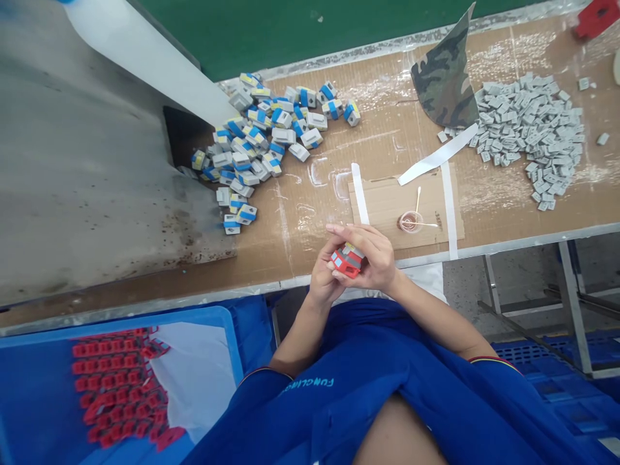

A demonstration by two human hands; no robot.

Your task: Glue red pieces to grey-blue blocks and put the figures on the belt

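Held between both hands, just in front of the table edge, is a small red and grey toy vehicle (347,261) with light blue windows and a yellow patch on top. My left hand (323,276) grips it from the left side, fingers curled round it. My right hand (378,257) closes over its top and right side and hides part of it. Beyond the right hand, a small clear cup (410,222) of reddish-brown liquid stands on a cardboard piece (382,199). One cotton swab (418,199) leans in the cup, and another swab (427,225) lies across it.
White and blue toy pieces (271,132) are heaped at the left, beside a metal chute (97,161). Small grey parts (533,129) form a pile at the right, near a camouflage sheet (448,81). A blue crate (39,387) with rows of red toy pieces (116,387) sits lower left.
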